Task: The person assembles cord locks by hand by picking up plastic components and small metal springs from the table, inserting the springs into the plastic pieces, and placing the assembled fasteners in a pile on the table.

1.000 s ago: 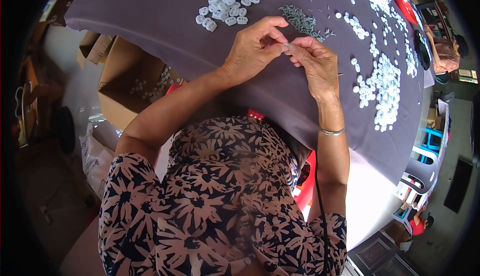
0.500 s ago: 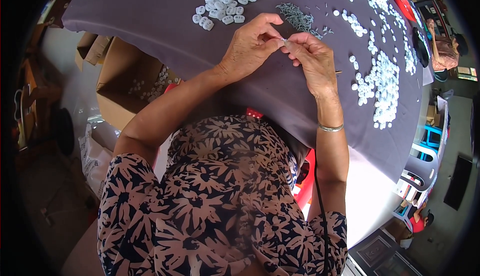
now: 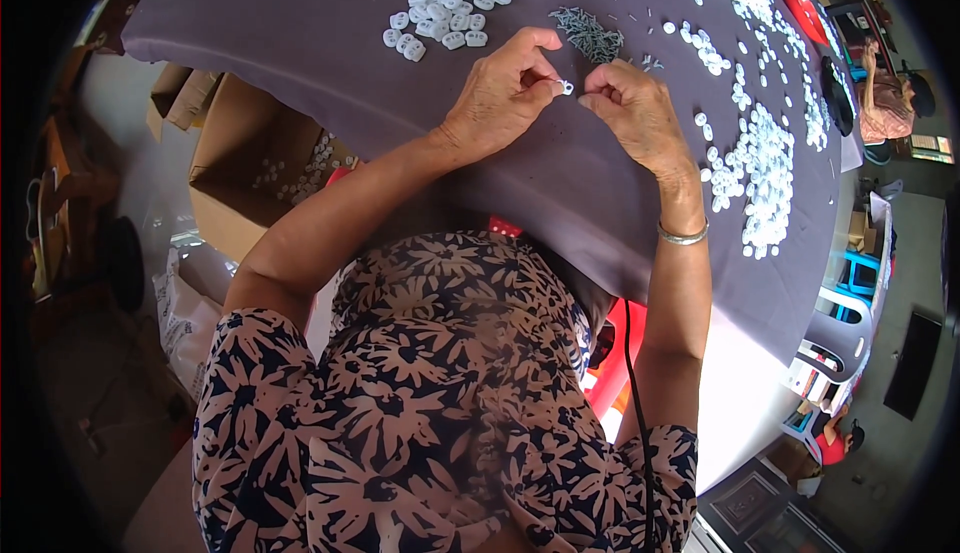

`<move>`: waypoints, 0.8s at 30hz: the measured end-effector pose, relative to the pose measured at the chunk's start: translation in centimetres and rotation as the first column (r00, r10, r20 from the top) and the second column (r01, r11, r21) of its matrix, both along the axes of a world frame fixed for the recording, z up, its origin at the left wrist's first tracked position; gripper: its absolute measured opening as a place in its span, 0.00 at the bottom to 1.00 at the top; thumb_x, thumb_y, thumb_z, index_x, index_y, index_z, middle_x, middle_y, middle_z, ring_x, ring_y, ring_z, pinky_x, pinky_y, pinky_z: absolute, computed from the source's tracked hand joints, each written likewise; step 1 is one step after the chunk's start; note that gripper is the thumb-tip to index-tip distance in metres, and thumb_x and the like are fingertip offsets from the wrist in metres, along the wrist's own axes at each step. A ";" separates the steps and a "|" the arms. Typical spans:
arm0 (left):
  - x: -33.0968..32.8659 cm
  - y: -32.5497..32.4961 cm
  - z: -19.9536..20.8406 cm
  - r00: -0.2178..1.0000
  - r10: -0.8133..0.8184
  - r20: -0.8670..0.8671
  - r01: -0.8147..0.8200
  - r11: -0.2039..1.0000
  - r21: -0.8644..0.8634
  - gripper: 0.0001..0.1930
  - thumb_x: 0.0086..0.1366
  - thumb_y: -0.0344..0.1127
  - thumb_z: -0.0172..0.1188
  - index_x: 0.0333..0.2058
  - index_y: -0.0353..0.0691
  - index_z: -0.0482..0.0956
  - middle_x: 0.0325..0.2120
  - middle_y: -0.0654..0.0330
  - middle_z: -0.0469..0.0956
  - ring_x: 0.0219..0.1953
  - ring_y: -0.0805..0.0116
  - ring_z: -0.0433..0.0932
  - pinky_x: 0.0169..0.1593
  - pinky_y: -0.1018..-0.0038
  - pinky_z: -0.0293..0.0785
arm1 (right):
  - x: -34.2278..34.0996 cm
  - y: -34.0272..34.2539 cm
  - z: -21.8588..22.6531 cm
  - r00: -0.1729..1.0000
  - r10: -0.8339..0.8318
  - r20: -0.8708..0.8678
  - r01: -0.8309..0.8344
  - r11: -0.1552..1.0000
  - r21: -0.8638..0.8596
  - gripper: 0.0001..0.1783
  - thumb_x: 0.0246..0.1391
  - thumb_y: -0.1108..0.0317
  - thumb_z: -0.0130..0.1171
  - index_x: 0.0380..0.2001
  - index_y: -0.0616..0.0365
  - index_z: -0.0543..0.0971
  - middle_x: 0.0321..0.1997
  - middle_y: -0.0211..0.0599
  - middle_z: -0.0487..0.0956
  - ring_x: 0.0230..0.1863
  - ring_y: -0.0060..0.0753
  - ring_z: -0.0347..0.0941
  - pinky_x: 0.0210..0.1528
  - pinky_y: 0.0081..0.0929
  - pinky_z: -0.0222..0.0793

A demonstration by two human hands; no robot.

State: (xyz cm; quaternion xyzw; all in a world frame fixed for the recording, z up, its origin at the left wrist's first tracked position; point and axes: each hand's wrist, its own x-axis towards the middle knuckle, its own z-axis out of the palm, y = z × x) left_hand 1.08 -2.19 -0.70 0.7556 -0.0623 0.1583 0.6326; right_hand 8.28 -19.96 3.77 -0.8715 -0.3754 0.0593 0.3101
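Note:
My left hand pinches a small white plastic piece between thumb and fingertips, just above a table draped in purple-grey cloth. My right hand is curled close beside that piece, fingertips pinched together; what they hold is too small to make out. A silver bangle circles my right wrist. Beyond my hands lies a small heap of thin grey metal pins.
A tidy cluster of white pieces lies far left on the cloth. Many loose white pieces are spread along the right side. An open cardboard box with white pieces stands beside the table at left. A red stool is under me.
My hands stayed together over the cloth, shifting only slightly. The small white piece now shows between the fingertips of my left hand.

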 end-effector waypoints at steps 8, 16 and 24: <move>-0.1 0.0 0.1 0.999 -0.036 -0.034 0.035 0.999 -0.039 0.20 0.58 0.25 0.58 0.49 0.38 0.66 0.26 0.63 0.76 0.30 0.77 0.75 0.37 0.79 0.72 | 0.3 0.6 -1.0 0.958 -0.038 -0.286 0.138 0.931 0.339 0.02 0.53 0.75 0.57 0.28 0.61 0.76 0.22 0.21 0.72 0.22 0.13 0.62 0.23 0.14 0.57; -0.1 0.0 0.2 0.998 -0.049 -0.048 0.050 0.999 0.009 0.20 0.59 0.25 0.58 0.50 0.38 0.65 0.27 0.64 0.76 0.31 0.79 0.74 0.39 0.80 0.71 | -0.6 1.5 -2.0 0.885 0.046 -0.464 0.215 0.842 0.495 0.05 0.54 0.72 0.59 0.34 0.61 0.79 0.25 0.23 0.75 0.24 0.12 0.64 0.25 0.12 0.60; 0.0 -0.1 0.2 1.000 -0.015 -0.003 0.015 1.000 0.008 0.20 0.55 0.25 0.58 0.47 0.36 0.65 0.25 0.59 0.78 0.27 0.70 0.77 0.34 0.75 0.74 | -0.6 1.4 -2.0 0.890 0.045 -0.454 0.196 0.861 0.469 0.06 0.54 0.69 0.60 0.33 0.59 0.81 0.26 0.22 0.75 0.26 0.12 0.66 0.25 0.12 0.61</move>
